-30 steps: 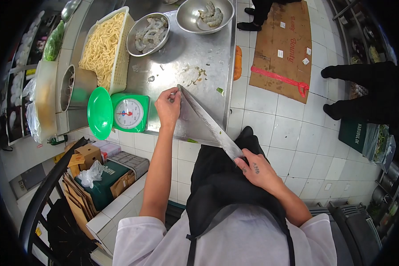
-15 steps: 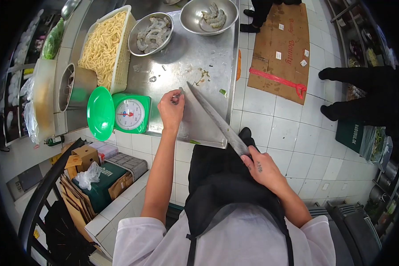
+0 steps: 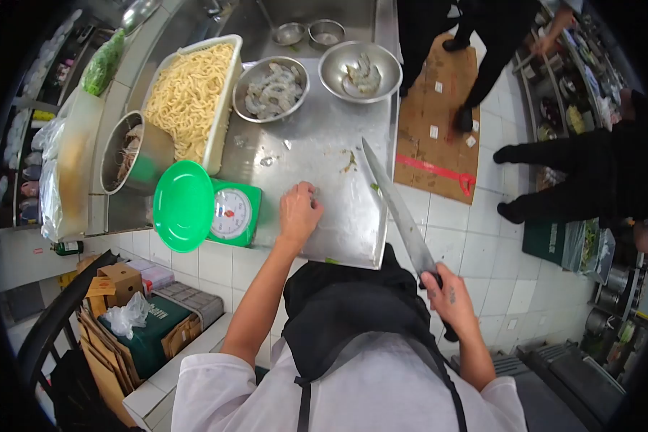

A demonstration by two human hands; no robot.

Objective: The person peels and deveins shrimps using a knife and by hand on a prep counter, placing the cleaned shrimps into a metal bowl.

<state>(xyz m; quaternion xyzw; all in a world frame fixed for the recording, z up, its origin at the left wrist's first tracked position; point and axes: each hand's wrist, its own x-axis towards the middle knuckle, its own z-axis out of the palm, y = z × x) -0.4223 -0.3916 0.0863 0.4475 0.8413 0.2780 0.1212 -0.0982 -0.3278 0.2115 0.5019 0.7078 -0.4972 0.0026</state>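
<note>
My left hand is closed, fingertips pinched together just above the metal table; something small and grey shows at them, too little to identify. In my right hand is the handle of a long knife, its blade pointing up and left past the table's right edge. Beyond the hands stand a bowl of peeled shrimp and another metal bowl with a few shrimp in it. The green scale with its round green pan is left of my left hand.
Thick noodles fill a white basket, beside a steel pot. Two small metal bowls sit farther back. On the right, people in dark trousers stand near flattened cardboard and shelves.
The view has shifted, showing more of the table's far side. My right hand has swung the knife rightward, away from my left hand. Another person's legs now stand on the cardboard.
</note>
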